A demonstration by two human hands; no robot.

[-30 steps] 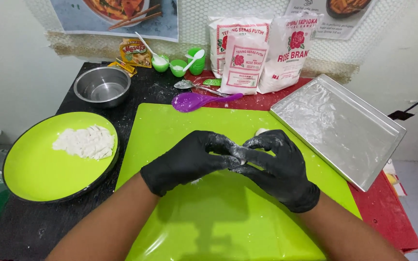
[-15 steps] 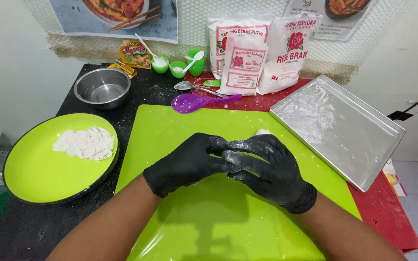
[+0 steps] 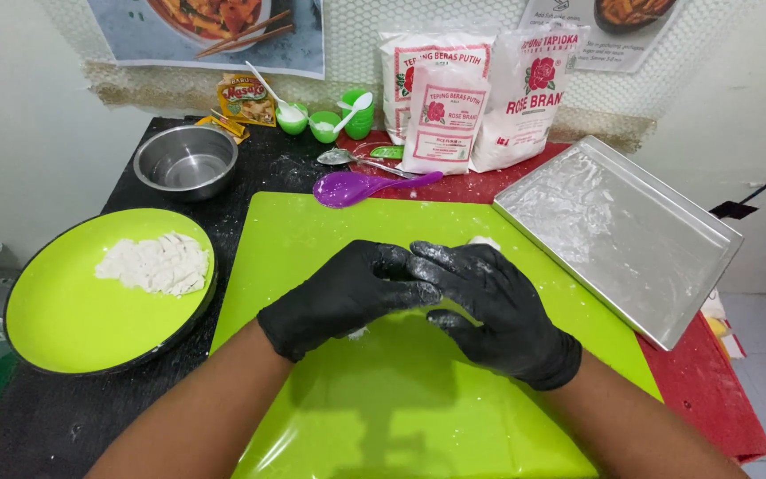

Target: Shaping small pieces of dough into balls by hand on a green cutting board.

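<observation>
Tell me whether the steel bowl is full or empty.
Empty. The steel bowl stands upright behind the green plate, and its bare shiny bottom shows, with nothing inside.

Single head-mounted view, looking steeply down and forward from close above the worktop (image 3: pixel 250 168). The left hand (image 3: pixel 343 297) and right hand (image 3: pixel 498 306) sit at frame centre; the rear wall (image 3: pixel 28 106) fills the upper edge.

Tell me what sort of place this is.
Probably a small home kitchen or food-prep corner. Flour bags stand against the wall, a green cutting mat covers the table, and a metal baking tray and steel bowl sit beside it.
</observation>
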